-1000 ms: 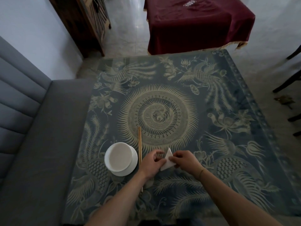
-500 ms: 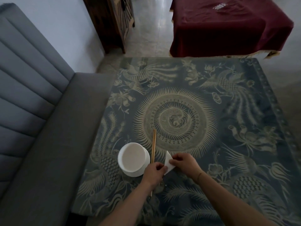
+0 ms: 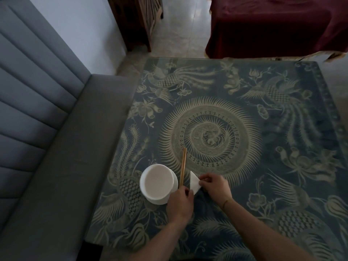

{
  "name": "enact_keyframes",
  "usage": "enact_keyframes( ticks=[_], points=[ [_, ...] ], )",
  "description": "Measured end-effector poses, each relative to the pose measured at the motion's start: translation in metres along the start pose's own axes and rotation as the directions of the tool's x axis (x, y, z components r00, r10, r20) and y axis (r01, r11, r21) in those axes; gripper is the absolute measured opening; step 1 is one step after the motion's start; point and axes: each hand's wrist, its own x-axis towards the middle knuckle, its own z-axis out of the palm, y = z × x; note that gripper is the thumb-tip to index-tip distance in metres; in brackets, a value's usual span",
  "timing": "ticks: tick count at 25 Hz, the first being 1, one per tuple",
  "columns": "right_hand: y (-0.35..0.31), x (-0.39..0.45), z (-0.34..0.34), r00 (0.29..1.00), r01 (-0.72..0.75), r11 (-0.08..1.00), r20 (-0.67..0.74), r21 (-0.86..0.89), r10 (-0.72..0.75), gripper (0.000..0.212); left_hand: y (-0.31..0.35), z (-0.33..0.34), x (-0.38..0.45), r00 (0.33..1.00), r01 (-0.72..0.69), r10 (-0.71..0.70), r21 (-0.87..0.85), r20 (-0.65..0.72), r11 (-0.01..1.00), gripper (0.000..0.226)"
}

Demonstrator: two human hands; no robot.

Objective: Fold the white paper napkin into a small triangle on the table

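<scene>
I see the small white folded paper napkin triangle [image 3: 194, 182] on the patterned blue table [image 3: 263, 166], just right of the wooden chopsticks [image 3: 183, 167], pinched by left hand [image 3: 179, 203] and right hand [image 3: 216, 187] fingertips.

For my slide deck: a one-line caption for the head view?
Both hands, left and right, press a white napkin triangle beside chopsticks and bowl.

— What stands to the left?
— A grey padded bench [image 3: 47, 157] against a pale wall [image 3: 84, 31].
— And at the far side?
— A dark wooden cabinet [image 3: 135, 19], a shiny tiled floor [image 3: 180, 31], and on the right a maroon cloth [image 3: 273, 25]. The light is dim.
</scene>
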Motion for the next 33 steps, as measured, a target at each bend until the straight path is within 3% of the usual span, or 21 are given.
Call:
enact_keyframes(
  ticks=[4,7,9,12,16,24,28,33],
  points=[
    [-0.008,-0.004,0.006,0.996,0.016,0.999,-0.085,-0.044,-0.02,0.008,-0.001,0.001,-0.006,0.982,-0.178,0.185,0.115,-0.049,0.977,0.016],
    [-0.01,-0.008,0.01,0.991,0.021,0.997,-0.13,-0.07,-0.03,0.008,-0.007,0.003,-0.011,0.93,-0.352,0.365,0.367,0.035,0.861,0.028],
    [-0.011,-0.01,0.011,0.989,0.014,0.994,-0.142,-0.113,-0.03,0.007,-0.009,0.004,-0.013,0.892,-0.435,0.445,0.428,0.081,0.792,0.03],
    [-0.01,-0.009,0.01,0.984,0.028,0.969,-0.165,-0.244,-0.071,0.004,-0.015,0.006,-0.012,0.85,-0.498,0.515,0.486,0.108,0.718,0.045],
    [-0.005,-0.006,0.007,0.982,0.059,0.971,-0.161,-0.231,-0.098,0.005,-0.019,0.008,-0.011,0.822,-0.529,0.551,0.557,0.147,0.64,0.058],
    [-0.004,-0.009,0.011,0.968,0.129,0.955,-0.176,-0.267,-0.18,0.002,-0.016,0.001,-0.011,0.844,-0.516,0.497,0.557,0.201,0.651,0.059],
    [-0.003,-0.012,0.003,0.972,0.112,0.966,-0.175,-0.233,-0.155,0.004,-0.016,-0.005,-0.013,0.854,-0.508,0.473,0.54,0.215,0.671,0.06],
    [0.004,-0.018,-0.014,0.967,0.117,0.978,-0.205,-0.174,-0.152,0.01,-0.013,-0.01,-0.014,0.884,-0.462,0.448,0.398,0.134,0.792,0.047]
  ],
)
